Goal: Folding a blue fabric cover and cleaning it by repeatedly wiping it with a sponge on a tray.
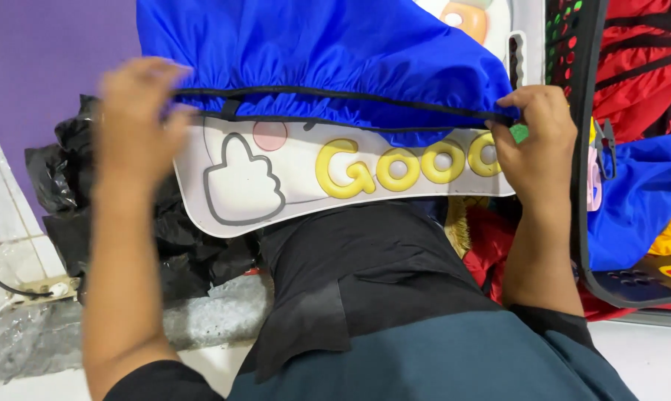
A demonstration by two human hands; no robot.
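Left hand (pixel 131 122) motion-blurred; blue cover (pixel 313 52) cut by top edge, hides most of board (pixel 276 178).

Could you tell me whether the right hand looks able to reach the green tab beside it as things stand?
Probably yes. The right hand pinches the black elastic hem of the blue cover, and the green tab peeks out right at its fingers, with nothing between them. The hand partly hides the tab.
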